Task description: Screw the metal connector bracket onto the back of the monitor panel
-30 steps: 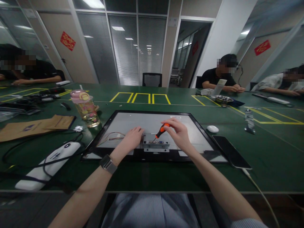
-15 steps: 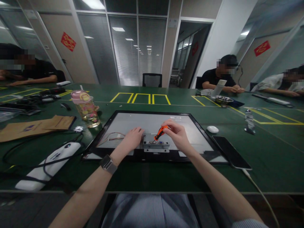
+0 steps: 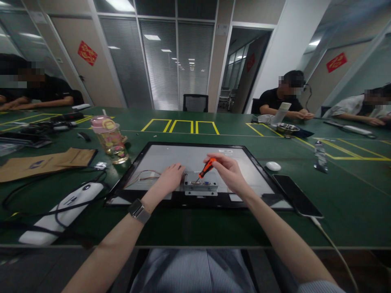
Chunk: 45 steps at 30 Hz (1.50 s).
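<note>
A display panel (image 3: 149,158) with a black frame and pale back lies flat on the green table. On its near part sits a grey metal bracket box (image 3: 200,190) with connectors along its front. My right hand (image 3: 227,170) is closed on an orange and black screwdriver (image 3: 207,167), held tilted with its tip down at the connectors; whether the tip sits in a screw I cannot tell. My left hand (image 3: 171,179) lies on the panel, fingers stretched out, fingertips at the box's left side. Thin wires (image 3: 149,175) run out beside it.
To the left stand a pink-lidded cup (image 3: 110,140), a brown paper bag (image 3: 49,162) and a white power strip (image 3: 64,211) with black cables. At right lie a phone (image 3: 297,195) and a white oval case (image 3: 273,166). Several people sit around the table.
The screwdriver's handle has shifted slightly in my right hand and stands a bit steeper, with more of its shaft showing. My left hand has stayed in place.
</note>
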Each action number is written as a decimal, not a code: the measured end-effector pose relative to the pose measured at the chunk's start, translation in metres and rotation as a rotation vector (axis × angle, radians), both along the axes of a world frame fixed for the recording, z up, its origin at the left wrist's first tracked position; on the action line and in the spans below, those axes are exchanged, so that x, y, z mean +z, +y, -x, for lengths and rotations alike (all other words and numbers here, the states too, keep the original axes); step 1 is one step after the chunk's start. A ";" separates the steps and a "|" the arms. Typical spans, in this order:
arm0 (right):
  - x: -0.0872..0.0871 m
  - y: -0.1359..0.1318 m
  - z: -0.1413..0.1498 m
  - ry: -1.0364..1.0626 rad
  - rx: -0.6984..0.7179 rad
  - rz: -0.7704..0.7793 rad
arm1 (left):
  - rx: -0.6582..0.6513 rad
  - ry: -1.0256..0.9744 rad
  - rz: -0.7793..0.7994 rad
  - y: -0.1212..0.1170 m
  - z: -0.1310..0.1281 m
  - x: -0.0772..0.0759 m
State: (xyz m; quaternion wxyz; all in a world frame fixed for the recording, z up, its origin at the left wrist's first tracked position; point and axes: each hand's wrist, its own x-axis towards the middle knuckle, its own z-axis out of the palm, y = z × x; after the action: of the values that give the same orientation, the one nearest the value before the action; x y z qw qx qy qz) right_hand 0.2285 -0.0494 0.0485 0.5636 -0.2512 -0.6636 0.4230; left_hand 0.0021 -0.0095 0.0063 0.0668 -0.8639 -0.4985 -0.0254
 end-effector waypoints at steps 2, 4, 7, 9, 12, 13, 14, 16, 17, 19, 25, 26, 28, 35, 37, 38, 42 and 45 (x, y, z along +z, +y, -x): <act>0.004 -0.002 0.000 -0.065 -0.017 -0.033 | -0.003 -0.004 -0.004 0.001 0.000 -0.001; 0.007 -0.004 0.000 -0.143 -0.061 -0.099 | -0.005 -0.012 -0.008 0.001 0.000 -0.002; 0.009 -0.004 0.001 -0.147 -0.085 -0.158 | -0.010 -0.021 -0.004 0.002 0.000 -0.002; 0.007 -0.004 0.002 -0.108 -0.080 -0.157 | -0.008 -0.020 -0.001 0.002 0.001 -0.002; 0.005 -0.004 0.002 -0.095 -0.053 -0.132 | -0.007 -0.006 -0.002 0.001 0.001 -0.001; 0.005 -0.004 0.002 -0.097 -0.040 -0.123 | -0.006 -0.002 -0.004 0.001 0.001 -0.001; 0.006 -0.005 0.001 -0.100 -0.022 -0.116 | -0.005 0.001 -0.006 0.001 0.000 -0.001; 0.008 -0.007 0.001 -0.112 0.013 -0.108 | 0.001 0.002 -0.011 0.000 0.000 -0.001; 0.010 -0.008 0.001 -0.125 0.026 -0.104 | 0.003 0.003 -0.013 0.000 0.000 0.000; 0.012 -0.008 0.001 -0.146 0.036 -0.102 | 0.001 0.004 -0.012 -0.001 0.000 0.001; 0.005 -0.002 0.001 -0.099 -0.117 -0.118 | 0.007 -0.003 0.001 0.000 0.000 0.001; 0.004 -0.002 0.001 -0.102 -0.130 -0.110 | 0.009 -0.005 0.003 0.000 0.000 0.000; 0.004 -0.003 0.000 -0.112 -0.105 -0.095 | 0.008 -0.010 0.001 0.002 0.000 -0.001; 0.014 -0.009 0.000 -0.185 0.060 -0.086 | -0.007 -0.005 -0.012 0.002 0.001 -0.003; 0.013 -0.008 0.000 -0.167 0.018 -0.081 | -0.006 -0.005 -0.008 0.001 0.001 -0.002; 0.012 -0.008 0.001 -0.150 -0.012 -0.081 | -0.002 -0.005 -0.004 0.000 0.000 -0.001; 0.008 -0.007 0.001 -0.110 -0.027 -0.070 | 0.014 -0.009 0.013 -0.001 -0.001 0.002; 0.009 -0.008 0.000 -0.137 0.060 -0.061 | 0.016 -0.015 0.015 -0.001 -0.001 0.002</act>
State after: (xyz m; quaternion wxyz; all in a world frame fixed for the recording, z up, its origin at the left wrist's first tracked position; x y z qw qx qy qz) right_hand 0.2283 -0.0578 0.0580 0.5113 -0.2424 -0.7205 0.4009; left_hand 0.0032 -0.0104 0.0081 0.0568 -0.8602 -0.5061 -0.0278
